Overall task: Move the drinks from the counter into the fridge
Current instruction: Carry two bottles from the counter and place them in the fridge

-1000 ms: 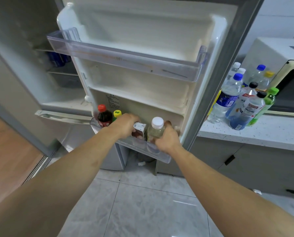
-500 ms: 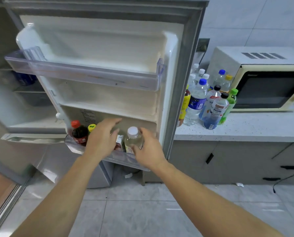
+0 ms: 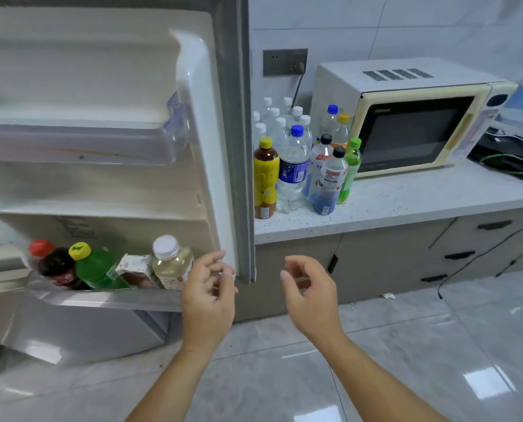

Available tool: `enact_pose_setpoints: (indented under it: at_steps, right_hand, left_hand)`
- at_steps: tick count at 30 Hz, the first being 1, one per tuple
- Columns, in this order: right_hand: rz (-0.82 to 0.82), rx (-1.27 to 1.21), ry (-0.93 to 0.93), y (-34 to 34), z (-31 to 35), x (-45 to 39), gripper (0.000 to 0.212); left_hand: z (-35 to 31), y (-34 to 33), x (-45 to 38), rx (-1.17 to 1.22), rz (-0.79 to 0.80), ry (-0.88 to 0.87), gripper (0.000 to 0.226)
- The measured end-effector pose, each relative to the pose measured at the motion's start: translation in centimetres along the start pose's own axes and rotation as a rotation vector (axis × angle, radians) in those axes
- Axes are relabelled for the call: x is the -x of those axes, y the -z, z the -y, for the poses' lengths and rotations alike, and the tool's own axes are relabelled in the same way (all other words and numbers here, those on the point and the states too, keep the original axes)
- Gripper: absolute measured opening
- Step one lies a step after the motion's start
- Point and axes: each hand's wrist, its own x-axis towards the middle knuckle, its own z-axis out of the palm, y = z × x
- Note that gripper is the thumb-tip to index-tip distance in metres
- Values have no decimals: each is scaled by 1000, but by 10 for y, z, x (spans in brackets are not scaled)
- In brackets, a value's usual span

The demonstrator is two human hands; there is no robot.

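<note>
Clear plastic of the lowest door bin (image 3: 108,300) now carries four drinks: a red-capped cola bottle (image 3: 53,266), a green bottle (image 3: 97,269), a small carton (image 3: 135,269) and a white-capped pale bottle (image 3: 172,263) at its right end. Both hands have come off that bottle since half a second ago, so this delivery looks complete. Left hand (image 3: 208,296) hangs just beside the bin's right corner, right hand (image 3: 310,296) further right; both empty, fingers loosely curled. Remaining bottles (image 3: 296,166) crowd the counter's (image 3: 406,202) left end beside the microwave (image 3: 406,117).
</note>
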Motion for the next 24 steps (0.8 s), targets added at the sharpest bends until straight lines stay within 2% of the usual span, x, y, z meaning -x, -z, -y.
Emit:
enact_pose_setpoints:
  at_steps: [3,8,18,21,24]
  right_hand:
    - [-22,-23,-108,19,-21,-9,20]
    - [-15,-60,-188,45,-53,-32,22]
    - [143,-177,-229,110,-112,-123,31]
    - [215,-183,-197,115,-114,-158,35]
    - [313,-183,-156,105,-107,-188,43]
  left_hand:
    - [5,-30,8,-4,55,136,46]
    - [15,-81,15,-10,93,285,32]
    - [16,-181,-25,-45,-158,446,39]
    - [11,-194,-46,-39,-247,490,38]
    - [5,-200,-66,-75,-313,518,48]
